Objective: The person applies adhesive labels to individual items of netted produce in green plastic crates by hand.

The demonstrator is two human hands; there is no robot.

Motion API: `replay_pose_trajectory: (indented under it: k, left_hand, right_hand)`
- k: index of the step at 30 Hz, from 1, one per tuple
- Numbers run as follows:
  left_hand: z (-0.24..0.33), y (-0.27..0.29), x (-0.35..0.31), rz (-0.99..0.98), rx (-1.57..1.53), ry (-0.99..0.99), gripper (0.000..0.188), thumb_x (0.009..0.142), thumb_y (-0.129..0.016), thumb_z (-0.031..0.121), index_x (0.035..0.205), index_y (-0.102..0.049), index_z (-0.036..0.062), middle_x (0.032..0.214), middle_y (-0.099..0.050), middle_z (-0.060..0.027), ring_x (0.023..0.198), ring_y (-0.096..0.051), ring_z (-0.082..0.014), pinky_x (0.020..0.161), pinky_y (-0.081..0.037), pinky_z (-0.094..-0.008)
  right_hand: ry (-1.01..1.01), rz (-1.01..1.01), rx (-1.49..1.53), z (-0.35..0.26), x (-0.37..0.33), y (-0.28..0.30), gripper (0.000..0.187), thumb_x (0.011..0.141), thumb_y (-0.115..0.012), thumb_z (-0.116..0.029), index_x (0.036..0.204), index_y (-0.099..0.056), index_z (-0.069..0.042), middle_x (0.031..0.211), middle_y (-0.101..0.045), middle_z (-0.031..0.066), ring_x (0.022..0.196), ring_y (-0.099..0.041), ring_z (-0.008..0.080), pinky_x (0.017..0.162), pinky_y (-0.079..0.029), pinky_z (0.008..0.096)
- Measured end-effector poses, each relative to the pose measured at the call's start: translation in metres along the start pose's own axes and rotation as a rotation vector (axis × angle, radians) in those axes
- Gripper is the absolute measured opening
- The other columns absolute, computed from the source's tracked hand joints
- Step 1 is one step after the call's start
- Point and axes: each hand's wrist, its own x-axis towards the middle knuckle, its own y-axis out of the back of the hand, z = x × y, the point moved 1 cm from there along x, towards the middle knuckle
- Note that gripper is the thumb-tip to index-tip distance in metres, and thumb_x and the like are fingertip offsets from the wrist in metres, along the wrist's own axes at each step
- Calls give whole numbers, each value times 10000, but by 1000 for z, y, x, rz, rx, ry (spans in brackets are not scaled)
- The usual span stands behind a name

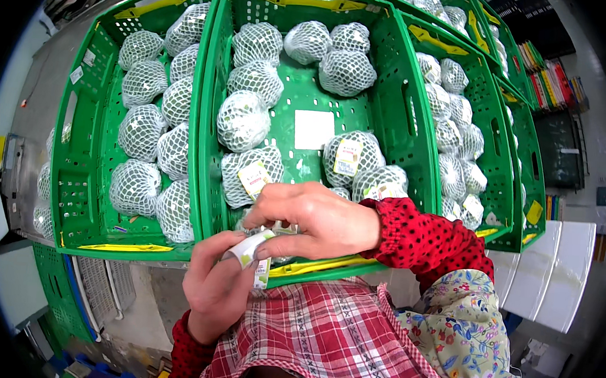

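Close to my body, at the near edge of the middle green crate (427,176), my left hand (218,281) is closed around a roll of white and green stickers (246,247). My right hand (311,221) reaches over from the right, its thumb and fingers pinching at the top of that roll. A strip of stickers (262,274) hangs below. Just beyond my hands lies a net-wrapped round fruit (271,162) with a sticker on it. Another stickered fruit (347,157) sits to its right. White foam netting hides the kind of fruit.
A green crate (74,152) of net-wrapped fruit stands at left, and more filled crates (505,161) stand at right. White paper (314,130) lies on the middle crate's floor. White panels (547,269) jut out at right. Colourful folders (553,83) are stacked farther right.
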Motion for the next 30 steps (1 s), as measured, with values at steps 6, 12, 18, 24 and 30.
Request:
replay_pose_trajectory:
  k: [6,12,18,24,30]
  left_hand:
    - [10,-12,13,-7,1,205,193,709,-715,-108,851,-623,-13,811,-621,-88,731,-589,-178,637,-452,-289]
    - [-4,-23,15,-52,-195,534,155,720,-769,-41,852,-690,-19,692,-576,-88,591,-558,-169,539,-424,-279]
    - [11,-31,30,-161,-150,423,154,759,-763,-6,894,-697,-37,728,-622,-91,616,-569,-143,554,-438,-291]
    - [5,-27,29,-192,-208,521,182,786,-725,-32,965,-694,-50,853,-654,-83,736,-602,-126,647,-464,-263]
    - [5,-33,25,-106,-244,533,127,776,-753,2,889,-703,-27,737,-618,-78,642,-567,-144,566,-428,-281]
  right_hand:
    - [250,94,-194,14,-10,17,125,798,-720,-106,880,-648,-45,777,-583,78,696,-621,273,563,-484,376]
    - [444,158,-456,29,4,49,137,811,-695,-149,861,-595,-70,735,-525,72,639,-592,260,543,-489,357]
    - [-86,432,-692,142,3,268,187,813,-722,-185,830,-661,-9,750,-659,171,662,-648,299,625,-515,374]
    - [-353,127,-795,224,16,256,234,692,-783,-173,828,-657,-29,795,-667,155,802,-659,340,709,-520,435]
    - [-501,196,-1065,227,26,264,331,644,-823,-245,866,-666,-55,838,-679,159,869,-666,354,750,-542,456]
